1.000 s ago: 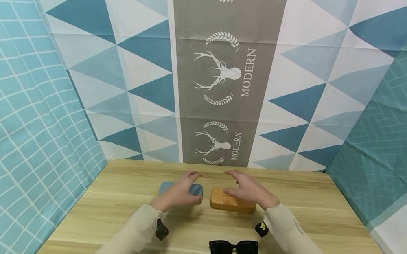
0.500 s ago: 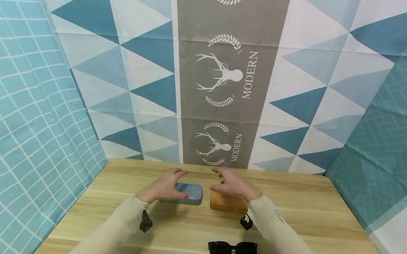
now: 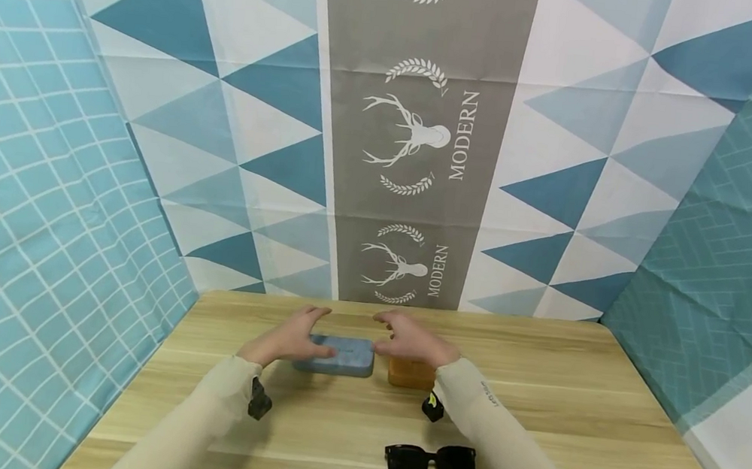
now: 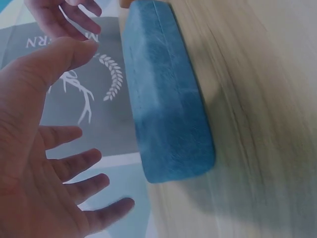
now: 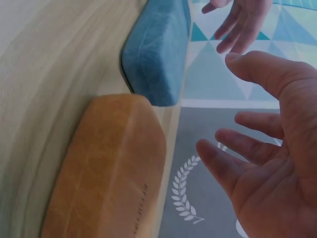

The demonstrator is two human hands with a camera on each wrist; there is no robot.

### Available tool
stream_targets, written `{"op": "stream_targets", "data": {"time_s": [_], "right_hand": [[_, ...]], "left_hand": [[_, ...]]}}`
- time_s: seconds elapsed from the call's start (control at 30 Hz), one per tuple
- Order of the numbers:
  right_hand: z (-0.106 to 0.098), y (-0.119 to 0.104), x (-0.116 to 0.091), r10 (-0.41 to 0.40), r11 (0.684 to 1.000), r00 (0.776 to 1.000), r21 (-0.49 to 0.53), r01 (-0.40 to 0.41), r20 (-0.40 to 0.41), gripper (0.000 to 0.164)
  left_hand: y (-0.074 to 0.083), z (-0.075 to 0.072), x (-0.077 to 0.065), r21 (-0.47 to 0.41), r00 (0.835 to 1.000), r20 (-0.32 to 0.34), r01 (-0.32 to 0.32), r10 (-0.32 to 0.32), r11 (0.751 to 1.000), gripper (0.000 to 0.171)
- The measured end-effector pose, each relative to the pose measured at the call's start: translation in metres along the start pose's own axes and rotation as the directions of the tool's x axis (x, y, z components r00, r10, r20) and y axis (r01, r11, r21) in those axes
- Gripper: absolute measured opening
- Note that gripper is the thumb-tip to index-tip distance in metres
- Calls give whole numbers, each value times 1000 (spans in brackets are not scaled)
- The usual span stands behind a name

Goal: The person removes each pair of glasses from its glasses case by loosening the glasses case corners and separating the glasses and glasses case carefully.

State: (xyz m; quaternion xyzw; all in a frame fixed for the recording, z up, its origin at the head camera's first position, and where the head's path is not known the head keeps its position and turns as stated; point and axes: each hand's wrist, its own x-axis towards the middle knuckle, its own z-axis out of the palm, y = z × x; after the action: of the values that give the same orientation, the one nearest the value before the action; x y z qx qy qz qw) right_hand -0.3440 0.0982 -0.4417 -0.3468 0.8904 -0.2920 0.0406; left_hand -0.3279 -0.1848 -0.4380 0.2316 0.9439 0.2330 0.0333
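A blue glasses case (image 3: 347, 358) lies closed on the wooden table, with an orange-brown glasses case (image 3: 409, 373) just to its right. My left hand (image 3: 290, 336) hovers over the left end of the blue case, thumb and fingers spread, holding nothing. My right hand (image 3: 412, 340) is above the orange-brown case and partly hides it in the head view; its relaxed fingers hold nothing. In the left wrist view the blue case (image 4: 168, 94) lies beyond the open palm. The right wrist view has the orange-brown case (image 5: 106, 168) beside the bare hand.
Black sunglasses (image 3: 430, 467) lie folded out near the front of the table (image 3: 329, 441). A patterned cloth (image 3: 417, 155) hangs behind the table's back edge. Blue checked cloth (image 3: 46, 195) stands at the left, green cloth (image 3: 722, 245) at the right.
Both hands have moved to the left above the cases. More of the blue case shows now, and the right hand has come toward the gap between the two cases.
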Motion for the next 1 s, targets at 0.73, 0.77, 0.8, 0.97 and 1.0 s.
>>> {"op": "stream_targets", "data": {"time_s": [0.73, 0.77, 0.8, 0.97, 1.0], "right_hand": [[31, -9, 8, 74, 996, 996, -44, -72, 55, 60], [31, -9, 8, 75, 996, 996, -52, -72, 56, 59], [32, -9, 8, 73, 996, 996, -63, -69, 56, 58], [35, -7, 9, 68, 994, 996, -91, -62, 63, 53], [36, -7, 9, 67, 994, 996, -87, -61, 64, 52]], "left_hand": [[-29, 14, -8, 44, 1000, 2, -31, 31, 999, 76], [-30, 15, -7, 56, 999, 2, -44, 44, 997, 74], [-31, 15, -7, 66, 999, 2, -54, 54, 996, 71], [-34, 17, -6, 83, 997, 6, -83, 83, 993, 63], [-34, 17, -6, 77, 997, 9, -80, 79, 994, 63]]}}
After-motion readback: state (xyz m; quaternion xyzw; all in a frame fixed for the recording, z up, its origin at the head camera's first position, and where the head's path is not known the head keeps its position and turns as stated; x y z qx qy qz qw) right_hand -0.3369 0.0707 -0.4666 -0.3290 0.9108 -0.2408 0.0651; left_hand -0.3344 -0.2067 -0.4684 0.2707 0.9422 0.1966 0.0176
